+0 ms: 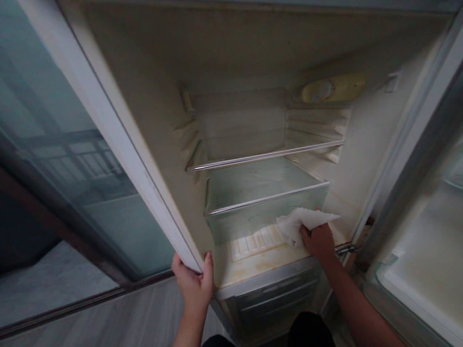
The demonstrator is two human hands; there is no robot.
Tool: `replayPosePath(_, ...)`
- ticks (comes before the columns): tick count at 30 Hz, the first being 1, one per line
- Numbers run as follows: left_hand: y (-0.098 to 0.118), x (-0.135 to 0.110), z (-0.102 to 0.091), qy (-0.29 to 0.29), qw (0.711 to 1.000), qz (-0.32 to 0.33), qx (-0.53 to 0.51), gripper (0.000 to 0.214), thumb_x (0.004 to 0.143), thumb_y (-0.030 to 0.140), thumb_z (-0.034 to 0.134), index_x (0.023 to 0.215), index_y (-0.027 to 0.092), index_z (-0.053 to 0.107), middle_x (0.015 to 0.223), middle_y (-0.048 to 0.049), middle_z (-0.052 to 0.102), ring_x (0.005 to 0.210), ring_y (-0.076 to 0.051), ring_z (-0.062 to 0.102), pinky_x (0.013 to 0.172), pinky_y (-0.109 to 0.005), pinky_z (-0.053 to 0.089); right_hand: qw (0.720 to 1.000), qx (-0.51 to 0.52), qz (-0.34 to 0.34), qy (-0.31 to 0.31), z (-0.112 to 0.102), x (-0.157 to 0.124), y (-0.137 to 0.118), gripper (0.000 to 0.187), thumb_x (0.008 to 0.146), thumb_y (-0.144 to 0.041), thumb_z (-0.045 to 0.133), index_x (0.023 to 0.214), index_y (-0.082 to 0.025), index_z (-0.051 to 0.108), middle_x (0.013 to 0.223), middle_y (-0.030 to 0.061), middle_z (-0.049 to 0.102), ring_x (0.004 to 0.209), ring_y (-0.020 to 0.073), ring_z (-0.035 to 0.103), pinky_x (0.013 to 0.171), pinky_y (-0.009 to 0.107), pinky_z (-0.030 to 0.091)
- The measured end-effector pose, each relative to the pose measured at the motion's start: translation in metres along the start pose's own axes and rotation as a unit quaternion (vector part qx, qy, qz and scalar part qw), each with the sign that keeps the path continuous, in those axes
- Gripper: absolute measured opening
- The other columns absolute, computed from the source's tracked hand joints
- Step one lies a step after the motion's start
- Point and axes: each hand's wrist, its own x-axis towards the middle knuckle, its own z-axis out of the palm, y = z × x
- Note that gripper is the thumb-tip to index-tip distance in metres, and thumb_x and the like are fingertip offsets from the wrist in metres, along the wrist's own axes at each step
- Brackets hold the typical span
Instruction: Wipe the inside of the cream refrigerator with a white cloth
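An open refrigerator [142, 144] stands in front of me, its inner walls yellowed. My left hand [194, 278] grips the lower part of its left side edge, with the thumb on the inner side. Inside at the lower right, my right hand [319, 241] holds a crumpled white paper towel [297, 224] just above the compartment floor [264, 260], near the right wall. That floor is ribbed at the back and has yellowish stains. Whether the towel touches the floor, I cannot tell. Part of the right hand's fingers is hidden by the towel.
Above the towel are a clear drawer [236, 225] and a glass shelf [262, 157]. A yellowed control housing [333, 88] juts from the right wall. The open door [441, 273] is at right, a lower compartment [276, 300] below. Sliding glass panels [58, 157] stand at left.
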Motion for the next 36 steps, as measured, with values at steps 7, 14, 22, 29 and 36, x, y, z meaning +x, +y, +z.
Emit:
replayPosePath(7, 0.0005, 0.0007, 0.0001, 0.000, 1.000, -0.012, 0.000, 0.055, 0.077, 0.034, 0.070, 0.122, 0.013, 0.047, 0.103, -0.0071, 0.054, 0.091, -0.020, 0.058, 0.082, -0.033, 0.049, 1.000, 0.004, 0.000, -0.011, -0.0003, -0.0002, 0.0004, 0.042, 0.089, -0.036, 0.053, 0.115, -0.008, 0.071, 0.126, 0.0180, 0.064, 0.137, 0.0300, 0.043, 0.116, 0.048, 0.033)
replayPosePath(14, 0.0029, 0.0012, 0.0001, -0.004, 1.000, -0.029, -0.011, 0.054, 0.076, 0.035, 0.071, 0.120, 0.015, 0.047, 0.104, -0.0074, 0.054, 0.091, -0.020, 0.057, 0.081, -0.033, 0.051, 1.000, -0.005, 0.002, -0.014, -0.0039, 0.0006, -0.0025, 0.044, 0.090, -0.038, 0.053, 0.115, -0.006, 0.071, 0.123, 0.0192, 0.065, 0.135, 0.0316, 0.044, 0.115, 0.049, 0.034)
replayPosePath(22, -0.0008, 0.0013, 0.0012, -0.019, 0.999, -0.041, -0.027, 0.047, 0.077, 0.035, 0.071, 0.114, 0.016, 0.048, 0.095, -0.0038, 0.054, 0.083, -0.018, 0.058, 0.077, -0.032, 0.051, 1.000, -0.013, -0.002, -0.011, -0.0018, 0.0008, -0.0010, 0.044, 0.090, -0.038, 0.052, 0.112, -0.006, 0.072, 0.122, 0.0186, 0.066, 0.136, 0.0315, 0.044, 0.115, 0.048, 0.035)
replayPosePath(29, 0.0014, 0.0018, 0.0007, -0.012, 0.999, -0.033, -0.013, 0.050, 0.078, 0.037, 0.070, 0.117, 0.015, 0.048, 0.099, -0.0057, 0.055, 0.086, -0.020, 0.059, 0.079, -0.034, 0.050, 1.000, -0.013, -0.003, -0.012, -0.0007, 0.0000, 0.0001, 0.044, 0.090, -0.039, 0.052, 0.112, -0.006, 0.072, 0.120, 0.0188, 0.067, 0.136, 0.0307, 0.044, 0.117, 0.048, 0.032)
replayPosePath(36, 0.0037, 0.0015, 0.0002, -0.011, 1.000, -0.020, -0.011, 0.052, 0.079, 0.037, 0.069, 0.121, 0.015, 0.047, 0.103, -0.0075, 0.055, 0.090, -0.021, 0.060, 0.082, -0.035, 0.051, 1.000, -0.011, 0.003, -0.012, -0.0031, 0.0004, -0.0018, 0.044, 0.090, -0.037, 0.053, 0.114, -0.006, 0.072, 0.126, 0.0194, 0.064, 0.135, 0.0299, 0.045, 0.116, 0.047, 0.034)
